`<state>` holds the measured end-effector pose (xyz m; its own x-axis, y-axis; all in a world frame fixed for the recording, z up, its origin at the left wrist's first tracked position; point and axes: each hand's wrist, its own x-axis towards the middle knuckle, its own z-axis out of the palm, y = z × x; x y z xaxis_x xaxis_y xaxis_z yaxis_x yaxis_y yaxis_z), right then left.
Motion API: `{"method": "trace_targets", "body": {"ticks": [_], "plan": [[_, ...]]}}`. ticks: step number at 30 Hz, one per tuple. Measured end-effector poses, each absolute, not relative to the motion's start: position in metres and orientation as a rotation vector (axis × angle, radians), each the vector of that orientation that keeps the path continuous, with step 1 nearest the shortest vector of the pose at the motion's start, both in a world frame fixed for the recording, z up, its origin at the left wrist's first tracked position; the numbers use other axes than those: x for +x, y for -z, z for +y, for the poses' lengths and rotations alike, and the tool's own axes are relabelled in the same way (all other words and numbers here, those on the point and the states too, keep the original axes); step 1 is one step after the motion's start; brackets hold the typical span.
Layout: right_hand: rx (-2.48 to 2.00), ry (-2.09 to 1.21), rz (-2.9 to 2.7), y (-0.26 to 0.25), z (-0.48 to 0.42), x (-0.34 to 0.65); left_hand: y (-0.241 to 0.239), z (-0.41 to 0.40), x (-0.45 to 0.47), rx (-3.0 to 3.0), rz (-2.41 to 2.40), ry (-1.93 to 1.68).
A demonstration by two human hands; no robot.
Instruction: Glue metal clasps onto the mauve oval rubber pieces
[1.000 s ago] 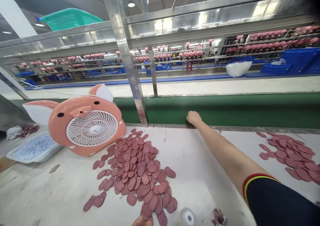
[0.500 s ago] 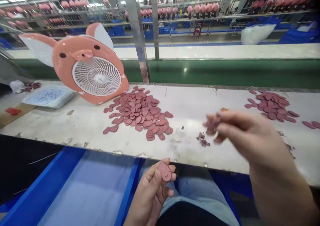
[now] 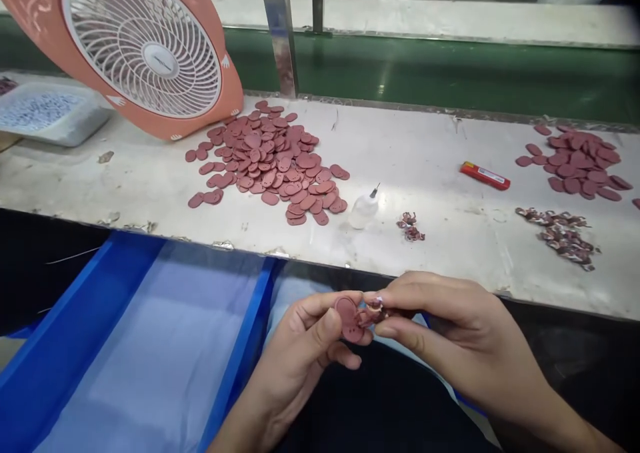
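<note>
Two hands met at six o'clock: the left hand [image 3: 305, 346] and the right hand [image 3: 450, 336], pinching one oval pad [image 3: 347, 317] and one small trim piece [image 3: 373, 314] between them. Two heaps of oval pads lay on the bench, the large heap [image 3: 270, 159] at eleven o'clock and a smaller heap [image 3: 580, 163] at two o'clock, their pieces too many to count. There were two clumps of trim scraps [image 3: 560, 229], one glue bottle [image 3: 364, 209], one red lighter [image 3: 485, 175], one fan [image 3: 135, 46], one white tray [image 3: 47, 111].
</note>
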<state>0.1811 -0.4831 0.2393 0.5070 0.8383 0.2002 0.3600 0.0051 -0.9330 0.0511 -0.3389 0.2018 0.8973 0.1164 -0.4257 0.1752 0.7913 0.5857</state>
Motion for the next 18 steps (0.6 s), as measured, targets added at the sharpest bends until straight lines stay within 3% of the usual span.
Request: {"method": "trace_targets", "body": {"ticks": [18], "plan": [[-1.661,-0.543,-1.362,-0.2479,-0.4838,0.1878,-0.2003,-0.3373,0.0486,0.631,0.496,0.076]]}}
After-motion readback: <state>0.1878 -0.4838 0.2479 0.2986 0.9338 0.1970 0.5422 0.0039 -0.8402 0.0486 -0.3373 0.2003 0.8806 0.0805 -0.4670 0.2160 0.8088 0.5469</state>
